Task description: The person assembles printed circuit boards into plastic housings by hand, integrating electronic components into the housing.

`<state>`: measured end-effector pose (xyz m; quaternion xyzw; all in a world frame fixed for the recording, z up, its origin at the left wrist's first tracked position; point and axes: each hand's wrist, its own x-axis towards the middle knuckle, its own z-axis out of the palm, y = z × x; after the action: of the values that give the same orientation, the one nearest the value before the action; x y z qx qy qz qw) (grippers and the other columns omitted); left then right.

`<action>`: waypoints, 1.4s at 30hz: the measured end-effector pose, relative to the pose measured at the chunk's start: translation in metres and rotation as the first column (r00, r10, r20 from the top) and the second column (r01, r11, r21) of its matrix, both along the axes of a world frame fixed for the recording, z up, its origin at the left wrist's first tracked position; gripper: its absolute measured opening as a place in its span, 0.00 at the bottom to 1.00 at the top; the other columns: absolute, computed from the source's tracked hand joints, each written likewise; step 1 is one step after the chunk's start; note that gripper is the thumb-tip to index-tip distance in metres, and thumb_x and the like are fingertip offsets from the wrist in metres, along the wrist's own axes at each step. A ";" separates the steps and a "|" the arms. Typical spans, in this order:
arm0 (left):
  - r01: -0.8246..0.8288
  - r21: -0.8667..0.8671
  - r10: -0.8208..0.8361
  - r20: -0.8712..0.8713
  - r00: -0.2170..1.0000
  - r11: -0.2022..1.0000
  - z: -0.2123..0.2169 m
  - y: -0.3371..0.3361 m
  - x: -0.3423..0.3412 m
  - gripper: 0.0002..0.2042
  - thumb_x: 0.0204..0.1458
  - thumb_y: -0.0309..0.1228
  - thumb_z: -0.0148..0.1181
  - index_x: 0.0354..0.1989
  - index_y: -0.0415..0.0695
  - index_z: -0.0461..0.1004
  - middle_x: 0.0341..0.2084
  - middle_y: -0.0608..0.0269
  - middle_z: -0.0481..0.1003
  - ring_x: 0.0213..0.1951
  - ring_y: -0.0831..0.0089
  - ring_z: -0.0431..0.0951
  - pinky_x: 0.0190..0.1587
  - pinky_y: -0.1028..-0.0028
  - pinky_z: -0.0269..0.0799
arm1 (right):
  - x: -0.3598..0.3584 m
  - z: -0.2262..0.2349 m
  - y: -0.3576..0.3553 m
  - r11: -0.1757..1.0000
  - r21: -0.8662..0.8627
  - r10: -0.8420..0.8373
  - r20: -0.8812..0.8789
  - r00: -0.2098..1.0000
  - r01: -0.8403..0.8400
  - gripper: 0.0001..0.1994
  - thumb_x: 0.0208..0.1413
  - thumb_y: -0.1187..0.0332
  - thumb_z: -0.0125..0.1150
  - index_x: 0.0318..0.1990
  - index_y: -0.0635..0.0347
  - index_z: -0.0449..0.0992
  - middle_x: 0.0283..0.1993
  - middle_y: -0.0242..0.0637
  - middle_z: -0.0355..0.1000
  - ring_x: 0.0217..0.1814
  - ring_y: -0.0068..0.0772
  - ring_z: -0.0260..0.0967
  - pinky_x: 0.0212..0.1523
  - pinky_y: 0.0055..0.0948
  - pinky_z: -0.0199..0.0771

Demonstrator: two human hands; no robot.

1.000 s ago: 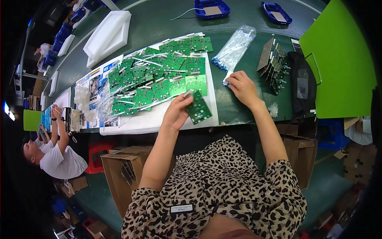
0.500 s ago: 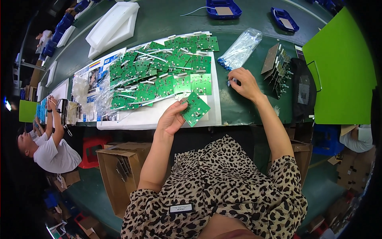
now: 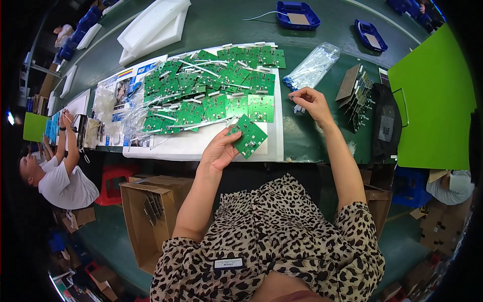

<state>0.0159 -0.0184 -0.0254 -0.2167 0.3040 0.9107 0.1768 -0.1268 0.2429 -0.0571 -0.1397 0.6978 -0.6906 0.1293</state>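
Note:
My left hand [image 3: 222, 149] is closed on the edge of a green circuit board [image 3: 250, 137], tilted over the front edge of the white sheet [image 3: 201, 153]. Many more green boards [image 3: 216, 108] lie overlapping in a pile just beyond it, with white-wired strips across them. To the right, my right hand [image 3: 313, 106] hovers over the green table with thumb and forefinger pinched together. A tiny dark tip shows at the pinch, too small to name. Right beyond those fingers lies a clear bag [image 3: 317, 63] of white cables with blue ends.
Upright boards [image 3: 356, 98] stand at the right beside a black bag [image 3: 386, 123] and a bright green panel [image 3: 432, 100]. White foam pieces [image 3: 153, 30] and blue plastic housings [image 3: 298, 16] sit at the back. Crumpled clear plastic [image 3: 108, 108] lies left. A co-worker [image 3: 68, 176] sits far left.
My right hand has drawn slightly back from the cable bag, and its fingertips have come together. The left hand still holds the board. The whole view has shifted a little.

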 end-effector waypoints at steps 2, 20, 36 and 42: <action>-0.018 0.004 0.018 0.013 1.000 1.000 -0.002 -0.001 0.001 0.19 0.49 0.19 0.51 0.51 0.37 0.60 0.43 0.56 0.70 0.43 0.70 0.73 0.46 0.72 0.73 | -0.003 -0.003 0.000 1.000 -0.012 0.026 0.036 0.999 -0.026 0.03 0.49 0.75 0.58 0.30 0.64 0.71 0.33 0.33 0.71 0.36 0.21 0.69 0.37 0.18 0.65; -0.053 -0.164 0.035 -0.109 0.993 0.985 0.006 -0.003 0.003 0.23 0.45 0.13 0.49 0.53 0.37 0.57 0.44 0.54 0.68 0.44 0.68 0.73 0.47 0.72 0.71 | 0.038 0.099 -0.029 0.932 -0.178 -0.363 -0.474 0.802 0.317 0.05 0.51 0.80 0.51 0.35 0.66 0.70 0.32 0.35 0.69 0.28 0.21 0.66 0.30 0.19 0.66; -0.094 -0.341 0.014 -0.231 0.973 0.935 0.041 0.005 0.002 0.19 0.45 0.19 0.57 0.46 0.37 0.62 0.37 0.59 0.71 0.37 0.75 0.73 0.38 0.75 0.72 | 0.088 0.056 -0.062 0.977 -0.107 0.212 0.315 0.925 -0.187 0.07 0.52 0.70 0.55 0.30 0.64 0.74 0.22 0.23 0.64 0.20 0.10 0.53 0.18 0.13 0.48; -0.043 -0.086 0.014 -0.315 0.949 0.995 0.046 0.006 0.002 0.23 0.46 0.21 0.57 0.53 0.37 0.59 0.46 0.56 0.67 0.49 0.70 0.69 0.52 0.70 0.65 | 0.079 0.048 -0.062 0.903 -0.426 0.153 0.435 0.887 0.053 0.06 0.54 0.70 0.54 0.31 0.64 0.72 0.21 0.23 0.61 0.19 0.10 0.51 0.16 0.11 0.46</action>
<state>0.0176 -0.0125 0.0207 -0.0814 0.3668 0.9210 0.1029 -0.0480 0.1806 -0.0095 -0.0161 0.4756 -0.8355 0.2748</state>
